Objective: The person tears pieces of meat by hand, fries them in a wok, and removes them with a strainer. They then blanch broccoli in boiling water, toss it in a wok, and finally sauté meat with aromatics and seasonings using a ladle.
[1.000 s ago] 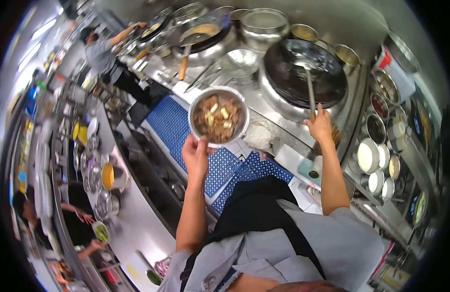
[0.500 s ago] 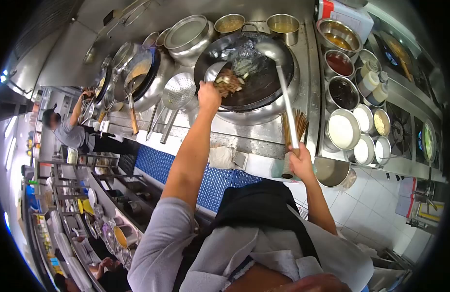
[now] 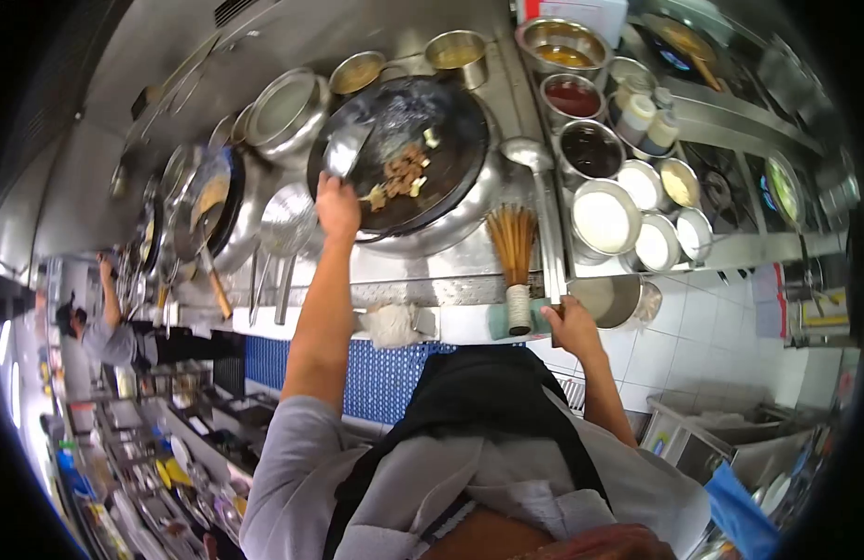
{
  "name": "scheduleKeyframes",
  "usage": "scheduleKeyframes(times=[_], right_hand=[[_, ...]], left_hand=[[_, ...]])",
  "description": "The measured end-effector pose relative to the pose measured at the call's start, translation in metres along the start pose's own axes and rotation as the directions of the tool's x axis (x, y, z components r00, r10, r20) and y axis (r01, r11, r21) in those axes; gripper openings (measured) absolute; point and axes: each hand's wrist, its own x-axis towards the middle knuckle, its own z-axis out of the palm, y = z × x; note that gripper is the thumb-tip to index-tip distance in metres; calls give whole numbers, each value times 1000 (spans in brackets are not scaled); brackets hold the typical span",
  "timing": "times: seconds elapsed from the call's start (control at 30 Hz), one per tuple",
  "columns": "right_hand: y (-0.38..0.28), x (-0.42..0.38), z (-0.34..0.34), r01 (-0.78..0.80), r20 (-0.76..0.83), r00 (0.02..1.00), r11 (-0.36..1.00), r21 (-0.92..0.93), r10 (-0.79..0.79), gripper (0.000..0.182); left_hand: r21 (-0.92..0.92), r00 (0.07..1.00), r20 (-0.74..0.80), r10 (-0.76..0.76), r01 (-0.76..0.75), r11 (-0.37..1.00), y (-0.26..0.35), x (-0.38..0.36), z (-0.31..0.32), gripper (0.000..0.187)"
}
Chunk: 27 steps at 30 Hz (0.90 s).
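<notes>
At the left rim of the black wok (image 3: 460,177), my left hand (image 3: 338,207) is closed on a shiny metal scoop (image 3: 346,151), which is tilted over the wok. Browned meat pieces (image 3: 406,172) and pale chunks lie in the wok, with a wet sheen above them. My right hand (image 3: 574,327) is closed around the lower end of a long-handled ladle (image 3: 528,153). The ladle's bowl is right of the wok, over the metal stove top. Left of that handle is a bamboo brush (image 3: 513,245) with a wrapped grip.
Metal pots of sauces and white contents (image 3: 606,217) line the right side, near squeeze bottles (image 3: 634,121). A perforated skimmer (image 3: 288,220), a second wok (image 3: 217,201) and a folded cloth (image 3: 392,325) are on the left. A co-worker (image 3: 114,334) stands at the far left.
The ladle has moved out of the wok to its right. The meat has spread onto the wok's bottom, and my left hand with the scoop has shifted to the left rim. The view has turned right.
</notes>
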Motion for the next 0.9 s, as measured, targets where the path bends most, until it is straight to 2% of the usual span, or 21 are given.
scheduleKeyframes(times=[0.03,0.07,0.13,0.2,0.27,0.3,0.33,0.37,0.4,0.43,0.47,0.5,0.53,0.57,0.6,0.63,0.67,0.7,0.73,0.83,0.9], right_hand=[[-14,8,-28,-22,23,1000,999,31,21,46],[-34,24,-67,-37,51,998,997,65,33,49],[-52,62,-111,-49,-174,980,966,253,95,48],[-23,129,-127,84,-418,908,971,224,18,52],[-8,197,-149,125,-653,754,992,32,-74,66],[13,239,-156,68,-710,696,995,-78,-103,74],[38,281,-160,28,-755,636,983,-181,-157,83],[62,317,-164,-61,-764,628,970,-235,-145,92],[112,367,-162,-50,-764,604,946,-320,-227,90],[123,389,-170,-26,-703,688,963,-269,-178,86],[133,411,-178,-14,-634,763,977,-213,-127,83],[102,397,-185,-38,-582,808,979,-200,-88,88],[130,415,-184,-27,-537,828,943,-330,-164,95],[111,402,-189,-176,-506,863,935,-307,-4,103],[115,408,-189,-223,-543,840,917,-330,9,104],[93,397,-194,-240,-502,863,924,-298,62,101],[68,378,-202,-267,-459,880,925,-269,120,100],[78,381,-201,-254,-486,870,920,-299,82,99],[83,388,-202,-243,-514,857,913,-327,44,98],[25,349,-216,-220,-518,855,896,-386,-13,96],[40,373,-242,-49,-451,886,946,-320,-107,94]], left_hand=[[82,942,299,-155,136,987,-6,3,-5,15],[210,774,551,-313,234,949,-10,5,-9,15],[154,861,438,-259,212,965,-7,10,-11,16],[87,925,333,-183,164,983,-7,15,-13,18],[19,965,239,-106,104,994,-10,4,-15,20],[85,854,448,-265,254,963,-11,-2,-19,21],[117,828,510,-232,200,973,-21,-6,-18,22],[82,810,454,-372,378,922,-27,-9,-11,23],[158,814,430,-390,358,920,-16,-6,-25,23],[38,856,327,-399,410,911,-3,-4,-49,23],[45,828,294,-477,487,872,-7,-9,-59,23],[19,837,223,-500,509,861,-9,-15,-70,21],[-15,844,162,-511,520,854,-14,-25,-86,18],[-190,781,122,-612,624,758,-24,-40,-104,16],[-374,714,100,-693,672,639,-29,-56,-119,14],[-552,646,101,-757,669,498,-30,-71,-131,12],[-603,588,51,-807,662,445,-31,-89,-151,12],[-655,528,6,-849,644,396,-37,-110,-178,12],[-572,474,-28,-880,714,403,-63,-152,-189,12],[-651,203,-239,-950,692,312,-87,-257,-250,12],[-610,-19,-373,-928,759,229,-86,-320,-300,21]])
